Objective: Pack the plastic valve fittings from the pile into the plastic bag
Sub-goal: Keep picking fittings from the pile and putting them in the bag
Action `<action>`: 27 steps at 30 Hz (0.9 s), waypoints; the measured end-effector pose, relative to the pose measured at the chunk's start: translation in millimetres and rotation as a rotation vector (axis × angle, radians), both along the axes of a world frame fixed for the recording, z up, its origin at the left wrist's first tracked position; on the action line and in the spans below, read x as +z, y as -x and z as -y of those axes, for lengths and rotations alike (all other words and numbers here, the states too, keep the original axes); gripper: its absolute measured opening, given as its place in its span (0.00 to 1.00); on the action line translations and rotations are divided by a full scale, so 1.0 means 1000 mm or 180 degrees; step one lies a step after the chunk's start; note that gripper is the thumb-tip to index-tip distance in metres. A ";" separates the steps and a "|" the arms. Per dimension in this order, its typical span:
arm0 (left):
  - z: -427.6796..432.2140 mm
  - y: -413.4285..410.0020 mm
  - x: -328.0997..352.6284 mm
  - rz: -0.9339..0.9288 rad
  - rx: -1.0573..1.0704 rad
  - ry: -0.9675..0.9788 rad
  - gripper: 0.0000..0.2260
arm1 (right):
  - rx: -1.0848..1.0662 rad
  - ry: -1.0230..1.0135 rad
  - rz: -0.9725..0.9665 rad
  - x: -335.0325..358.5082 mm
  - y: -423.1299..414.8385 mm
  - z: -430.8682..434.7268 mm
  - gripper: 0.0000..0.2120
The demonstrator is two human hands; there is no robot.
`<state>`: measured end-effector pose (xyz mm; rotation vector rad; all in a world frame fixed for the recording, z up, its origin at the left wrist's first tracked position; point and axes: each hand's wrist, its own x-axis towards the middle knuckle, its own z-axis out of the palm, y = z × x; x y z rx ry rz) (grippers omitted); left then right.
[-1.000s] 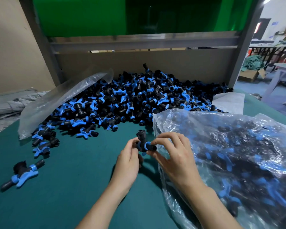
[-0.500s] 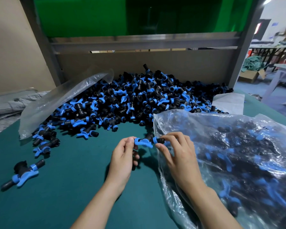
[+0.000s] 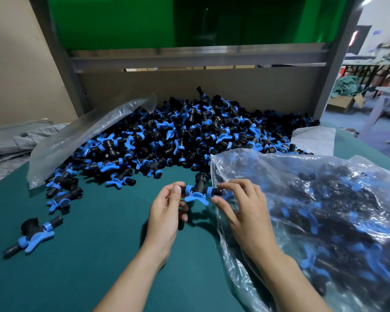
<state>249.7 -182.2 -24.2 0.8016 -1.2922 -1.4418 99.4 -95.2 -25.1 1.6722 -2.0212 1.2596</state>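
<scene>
Valve fitting (image 3: pixel 197 192), black w/ blue handle, was pinched at both ends by left hand (image 3: pixel 167 212) & right hand (image 3: pixel 243 210), above green desk (image 3: pixel 99 255), beside plastic bag (image 3: pixel 313 210); pile (image 3: pixel 178 136) behind.

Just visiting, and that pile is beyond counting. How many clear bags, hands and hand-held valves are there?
Clear bags: 2
Hands: 2
Held valve: 1
Total: 5

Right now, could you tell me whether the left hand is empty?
No, the left hand pinches one end of the valve fitting, whose other end the right hand holds.
</scene>
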 end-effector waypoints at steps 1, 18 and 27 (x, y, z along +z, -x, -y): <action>0.001 -0.001 0.001 -0.0016 0.0071 0.0031 0.08 | -0.0007 -0.0010 0.0027 0.001 0.000 0.000 0.17; -0.002 -0.010 0.005 0.1059 0.1109 0.2168 0.12 | -0.0945 -0.0435 -0.0060 0.006 0.004 -0.007 0.07; -0.028 0.004 0.011 0.1191 0.0750 0.2730 0.11 | 0.0073 0.0807 0.1176 0.029 0.004 -0.005 0.03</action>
